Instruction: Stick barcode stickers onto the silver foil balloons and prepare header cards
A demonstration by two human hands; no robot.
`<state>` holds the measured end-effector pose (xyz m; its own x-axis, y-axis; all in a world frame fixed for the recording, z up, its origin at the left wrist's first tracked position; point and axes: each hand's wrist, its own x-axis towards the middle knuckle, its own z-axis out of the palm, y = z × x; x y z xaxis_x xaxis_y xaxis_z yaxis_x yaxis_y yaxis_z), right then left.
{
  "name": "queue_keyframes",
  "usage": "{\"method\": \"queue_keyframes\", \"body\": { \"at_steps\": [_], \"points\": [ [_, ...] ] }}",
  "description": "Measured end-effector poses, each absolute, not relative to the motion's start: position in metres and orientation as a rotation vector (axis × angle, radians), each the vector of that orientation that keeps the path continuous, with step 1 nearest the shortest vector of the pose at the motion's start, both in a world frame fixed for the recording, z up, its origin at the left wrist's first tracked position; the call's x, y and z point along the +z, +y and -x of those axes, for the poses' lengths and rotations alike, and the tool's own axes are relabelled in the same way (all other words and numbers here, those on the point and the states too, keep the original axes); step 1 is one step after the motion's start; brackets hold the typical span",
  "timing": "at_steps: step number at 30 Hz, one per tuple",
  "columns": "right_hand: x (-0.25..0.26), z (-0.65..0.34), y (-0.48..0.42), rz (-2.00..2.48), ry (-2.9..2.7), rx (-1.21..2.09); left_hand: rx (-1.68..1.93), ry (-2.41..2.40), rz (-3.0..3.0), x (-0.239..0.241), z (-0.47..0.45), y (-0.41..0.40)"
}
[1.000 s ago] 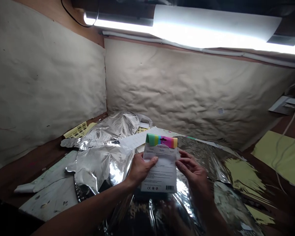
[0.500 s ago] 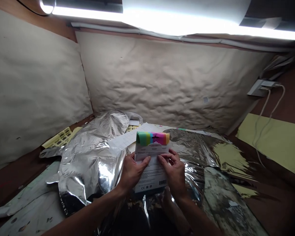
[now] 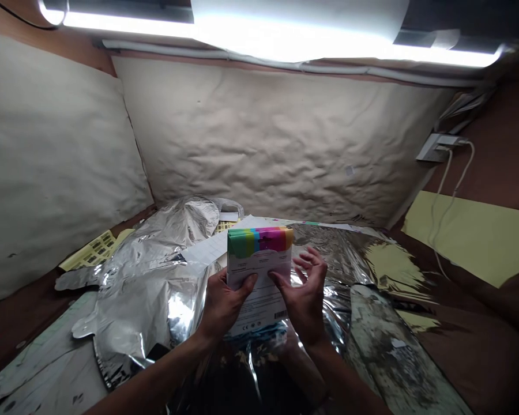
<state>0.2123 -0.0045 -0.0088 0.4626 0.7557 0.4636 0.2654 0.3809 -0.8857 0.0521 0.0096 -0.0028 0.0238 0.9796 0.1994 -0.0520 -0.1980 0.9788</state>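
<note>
A flat white retail pack (image 3: 263,300) stands upright in the middle, with a rainbow band, a hang hole along its top and a barcode low on the right. Several layered edges show at its top, perhaps more than one pack. My left hand (image 3: 225,302) grips its left side, thumb across the printed face and fingers hidden behind. My right hand (image 3: 305,291) is at the right edge, its thumb near or on the face and its fingers raised and spread off the pack. Crumpled silver foil film (image 3: 151,311) lies around and under both forearms.
Yellow label sheets (image 3: 89,251) lie at the left, and a white paper (image 3: 205,251) behind the pack. A stained board (image 3: 398,346) sits at the right. A power socket (image 3: 439,147) with white cables is on the right wall, and a bright tube lamp (image 3: 130,24) hangs above.
My right hand's fingers have lifted off the pack and spread. The layered top edges of the pack show more now. The view has shifted slightly to the right.
</note>
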Motion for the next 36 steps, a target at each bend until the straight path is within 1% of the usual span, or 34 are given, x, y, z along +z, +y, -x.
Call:
{"method": "queue_keyframes", "body": {
  "at_steps": [1,4,6,11,14,18,20,22,25,27,30,32,35,36],
  "points": [
    [-0.009,-0.216,-0.002,1.181,-1.071,0.494,1.357,1.049,-1.325,-0.002,-0.052,0.009],
    [-0.009,-0.224,0.001,1.063,-1.041,1.028,1.299,1.020,-1.265,0.001,-0.052,0.010],
    [-0.008,-0.226,0.000,0.930,-0.984,1.284,1.199,0.988,-1.186,0.001,-0.052,0.011],
    [-0.004,-0.227,-0.005,0.822,-0.850,1.482,1.050,0.927,-0.945,-0.011,-0.053,0.024],
    [0.000,-0.233,-0.006,0.842,-0.888,1.493,1.087,0.925,-0.890,-0.021,-0.054,0.034],
    [0.009,-0.240,-0.011,0.898,-0.931,1.180,1.204,0.950,-0.990,-0.019,-0.054,0.035],
    [0.013,-0.239,-0.017,0.849,-1.159,1.072,1.104,0.757,-1.040,-0.013,-0.053,0.029],
    [0.013,-0.236,-0.022,0.834,-1.421,0.995,0.912,0.553,-0.979,-0.010,-0.051,0.022],
    [0.006,-0.231,-0.025,0.924,-1.589,0.891,0.803,0.515,-0.856,-0.011,-0.050,0.017],
    [-0.001,-0.231,-0.021,1.010,-1.507,0.834,0.873,0.586,-0.844,-0.013,-0.051,0.018],
    [-0.007,-0.236,-0.011,1.132,-1.172,0.778,0.954,0.617,-0.824,-0.012,-0.050,0.020],
    [-0.006,-0.240,-0.006,1.122,-0.973,0.937,0.981,0.586,-0.822,-0.010,-0.048,0.022],
    [-0.001,-0.241,-0.007,0.951,-0.875,1.402,0.991,0.605,-0.866,-0.008,-0.044,0.026],
    [0.000,-0.239,-0.009,0.902,-0.858,1.503,0.984,0.634,-0.896,-0.008,-0.044,0.028]
  ]
}}
